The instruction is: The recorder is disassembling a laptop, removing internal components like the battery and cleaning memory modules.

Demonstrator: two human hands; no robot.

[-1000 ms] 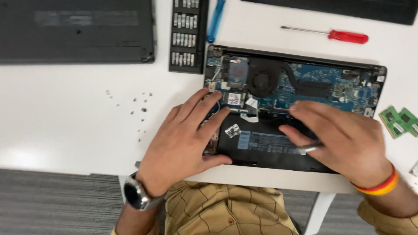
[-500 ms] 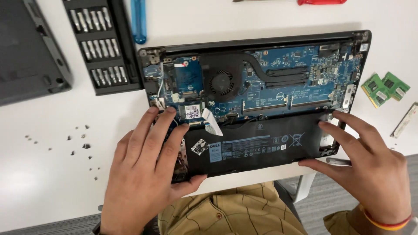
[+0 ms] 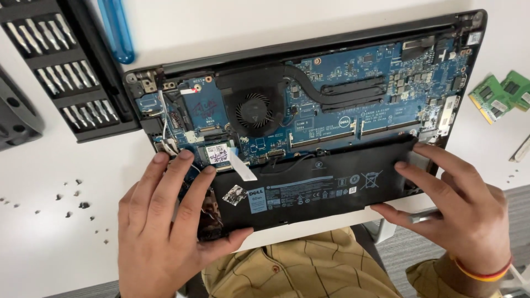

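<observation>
An opened laptop [image 3: 309, 55] lies bottom-up on the white table, its blue circuit board, black fan [image 3: 253, 110] and copper heat pipe exposed. A flat black battery [image 3: 314, 187] fills its near half. My left hand [image 3: 165, 221] rests on the battery's left end, fingers spread over the board edge and thumb under the front edge. At the battery's right end my right hand [image 3: 452, 204] has its fingertips on the top corner and its thumb along the laptop's front edge. The hand also carries a thin metal tool [image 3: 425, 218].
A black tray of screwdriver bits [image 3: 66, 72] lies at the upper left beside a blue tool handle [image 3: 117, 30]. Two green memory modules [image 3: 499, 94] sit at the right. Several tiny screws [image 3: 77, 198] are scattered on the table at left. The table's front edge runs under the laptop.
The view has moved closer and shifted right over the laptop. Both hands have slid outward to the battery's two ends, the right hand moving from the centre to the right corner.
</observation>
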